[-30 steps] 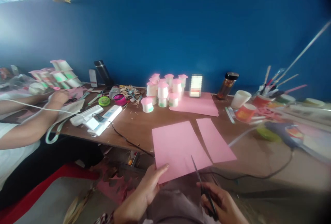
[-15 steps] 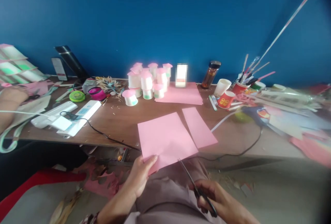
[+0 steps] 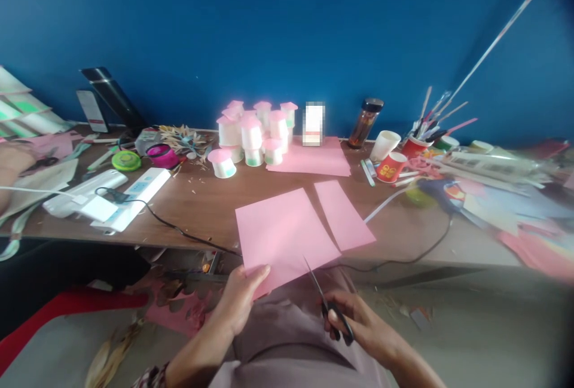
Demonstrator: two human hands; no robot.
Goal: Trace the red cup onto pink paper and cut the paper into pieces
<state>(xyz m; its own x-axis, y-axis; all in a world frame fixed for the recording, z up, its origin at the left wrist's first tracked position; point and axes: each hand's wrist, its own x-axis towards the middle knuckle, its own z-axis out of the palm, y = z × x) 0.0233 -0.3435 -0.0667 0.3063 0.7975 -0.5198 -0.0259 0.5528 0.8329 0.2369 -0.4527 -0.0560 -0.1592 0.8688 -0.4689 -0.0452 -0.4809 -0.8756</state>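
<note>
A large sheet of pink paper point(image 3: 284, 232) overhangs the desk's front edge, its near left corner pinched by my left hand point(image 3: 242, 295) with the thumb on top. In my right hand point(image 3: 352, 319) is a pair of black-handled scissors point(image 3: 314, 279). The blade tips lie at the sheet's near edge, with one tip showing over the paper. A narrower pink strip point(image 3: 343, 214) rests on the desk just right of the sheet, apart from it.
Small white paper cups with pink tops point(image 3: 251, 137) stand at the back beside stacked pink paper point(image 3: 318, 158). To the left lie a power strip point(image 3: 134, 199) and a black cable. On the right are red paper cups point(image 3: 391, 167) and a bottle point(image 3: 365, 124). Another person's hand point(image 3: 15, 167) is far left.
My right hand has moved up and left, bringing the scissors' tips onto the near edge of the pink sheet. My left hand keeps its hold. The view has shifted slightly.
</note>
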